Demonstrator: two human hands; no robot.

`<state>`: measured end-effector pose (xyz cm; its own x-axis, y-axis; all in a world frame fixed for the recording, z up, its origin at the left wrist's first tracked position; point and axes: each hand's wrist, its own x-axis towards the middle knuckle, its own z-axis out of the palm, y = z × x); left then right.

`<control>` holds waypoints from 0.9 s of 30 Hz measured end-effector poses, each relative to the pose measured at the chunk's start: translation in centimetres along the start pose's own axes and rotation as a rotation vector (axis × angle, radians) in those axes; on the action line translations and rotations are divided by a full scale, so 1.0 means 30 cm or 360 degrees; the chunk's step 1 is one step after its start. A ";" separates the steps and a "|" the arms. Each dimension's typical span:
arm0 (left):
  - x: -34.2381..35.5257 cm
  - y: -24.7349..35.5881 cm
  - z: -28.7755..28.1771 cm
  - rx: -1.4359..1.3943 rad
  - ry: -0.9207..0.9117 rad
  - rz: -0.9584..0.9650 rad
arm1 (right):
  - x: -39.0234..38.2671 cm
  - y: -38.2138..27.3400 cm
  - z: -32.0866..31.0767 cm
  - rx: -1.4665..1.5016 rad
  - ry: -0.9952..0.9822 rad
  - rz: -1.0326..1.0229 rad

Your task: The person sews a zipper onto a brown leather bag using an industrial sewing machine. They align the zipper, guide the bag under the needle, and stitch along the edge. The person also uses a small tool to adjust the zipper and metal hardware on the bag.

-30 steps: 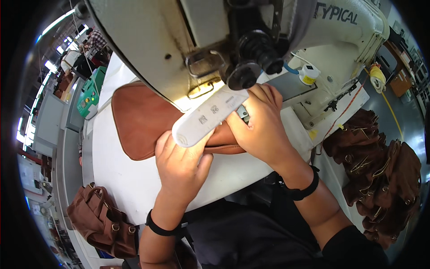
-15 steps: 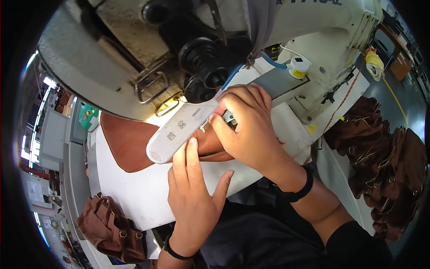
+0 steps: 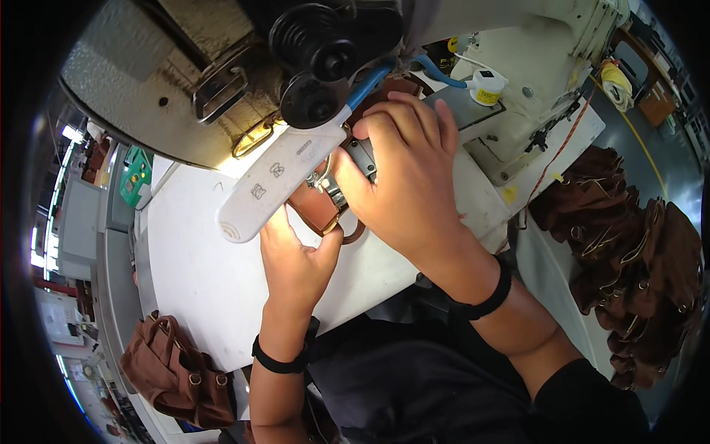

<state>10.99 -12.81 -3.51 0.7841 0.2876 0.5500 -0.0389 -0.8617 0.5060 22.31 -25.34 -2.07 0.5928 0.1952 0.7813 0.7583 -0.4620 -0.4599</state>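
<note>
A brown leather piece (image 3: 313, 208) with a stitched edge lies at the sewing machine's presser foot (image 3: 325, 183), partly hidden under a white lamp bar (image 3: 281, 180). My left hand (image 3: 294, 259) pinches its near corner, thumb on the near side and fingertips hidden below the lamp. My right hand (image 3: 410, 174) arches over the metal machine bed with fingers bent. Its thumb and index tips come close to the presser foot, and what they grip is hidden. More brown leather shows just beyond its knuckles.
Overhead hangs the machine head (image 3: 170, 81), with black round parts low above my hands. A white table (image 3: 192, 244) carries the work. A brown bag (image 3: 177, 374) sits at the lower left, and several brown bags (image 3: 629, 266) are piled at the right. A green control box (image 3: 135, 177) stands at the left.
The large brown panel that lay flat left of the lamp is gone from there; the leather is now bunched near the presser foot. My left hand went from flat fingers to a pinch.
</note>
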 end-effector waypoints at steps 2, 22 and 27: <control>-0.021 0.014 -0.018 0.0390 0.0239 0.0192 | -0.001 0.013 0.021 0.0008 0.0062 -0.0002; -0.025 0.006 -0.018 -0.0150 0.0252 0.0202 | -0.033 0.059 0.065 0.0341 0.0325 -0.0240; -0.049 0.018 -0.025 -0.0277 0.0269 0.0066 | -0.108 0.041 -0.068 0.0340 0.0208 -0.0232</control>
<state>9.36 -13.37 -3.55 0.6655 0.3318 0.6686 -0.1867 -0.7933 0.5795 20.77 -28.30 -4.30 0.4436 0.1267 0.8872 0.8812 -0.2420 -0.4060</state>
